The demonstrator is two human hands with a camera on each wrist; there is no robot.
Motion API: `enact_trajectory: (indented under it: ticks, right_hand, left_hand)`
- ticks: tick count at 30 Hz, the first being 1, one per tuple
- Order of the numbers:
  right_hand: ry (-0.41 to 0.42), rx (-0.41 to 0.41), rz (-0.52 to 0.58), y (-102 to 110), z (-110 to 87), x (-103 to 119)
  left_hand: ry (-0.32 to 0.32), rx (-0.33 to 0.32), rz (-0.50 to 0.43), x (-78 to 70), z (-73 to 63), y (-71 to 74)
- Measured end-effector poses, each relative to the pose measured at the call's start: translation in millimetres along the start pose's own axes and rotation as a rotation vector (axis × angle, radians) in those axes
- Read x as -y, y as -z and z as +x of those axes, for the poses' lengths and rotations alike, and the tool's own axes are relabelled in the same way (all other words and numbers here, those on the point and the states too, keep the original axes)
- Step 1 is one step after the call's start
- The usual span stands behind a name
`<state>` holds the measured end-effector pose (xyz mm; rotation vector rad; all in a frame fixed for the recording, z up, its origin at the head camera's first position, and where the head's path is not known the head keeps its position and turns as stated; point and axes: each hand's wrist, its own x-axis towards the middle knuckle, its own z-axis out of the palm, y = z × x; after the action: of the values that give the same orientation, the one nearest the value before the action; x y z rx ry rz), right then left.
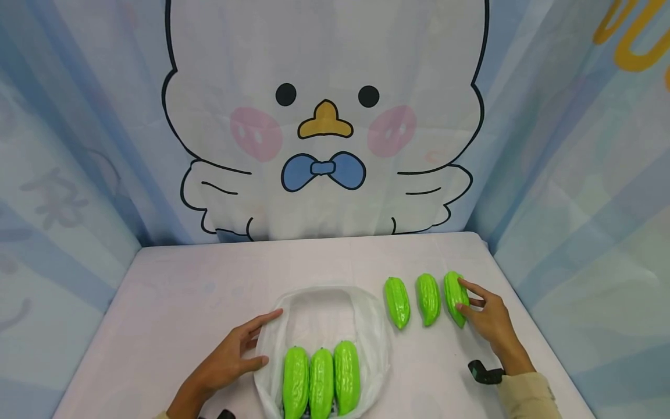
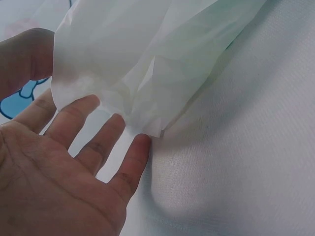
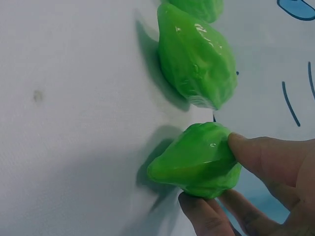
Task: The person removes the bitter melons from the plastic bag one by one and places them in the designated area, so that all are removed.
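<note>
While the left hand (image 1: 230,358) rests spread against the side of a white bag (image 1: 377,349), its grip apart, the right hand (image 1: 491,319) has its grip clamped, thumb and fingertips, on the rightmost green gourd (image 1: 453,298) at the right side of the counter (image 1: 199,291). Two similar gourds (image 1: 428,299) lie just left of it, and three more gourds (image 1: 321,384) lie side by side inside the open-topped bag.

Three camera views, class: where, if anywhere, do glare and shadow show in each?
Head view: fairly even light, small glints on the glossy green ridged gourds; left wrist view: light seems to pass through the thin white plastic bag, a grey shadow beside it on the white tabletop; right wrist view: glare on the gourd beside the one the right hand pinches, both casting grey shadows.
</note>
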<state>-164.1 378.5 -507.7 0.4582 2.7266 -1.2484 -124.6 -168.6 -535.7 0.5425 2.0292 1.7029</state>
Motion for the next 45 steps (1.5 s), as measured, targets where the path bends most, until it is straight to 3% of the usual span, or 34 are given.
enact_trajectory:
  ticks: [12, 27, 38, 45]
  right_hand:
    - [-0.02, -0.003, -0.023, -4.2, 2.3, -2.1]
    - [0.012, -0.029, -0.067, -2.5, -3.9, 1.8]
    - [0.091, -0.067, -0.034, -1.5, -23.0, 19.5]
    - [0.195, -0.092, -0.01, -5.4, -40.8, 37.6]
  left_hand:
    - [-0.005, -0.007, -0.009, 0.6, -1.0, -0.1]
    - [-0.005, -0.016, 0.005, 1.7, -0.1, -0.3]
    - [-0.02, -0.017, 0.017, 2.9, 0.0, 0.2]
    - [-0.004, -0.014, -0.002, 2.4, 0.3, -0.3]
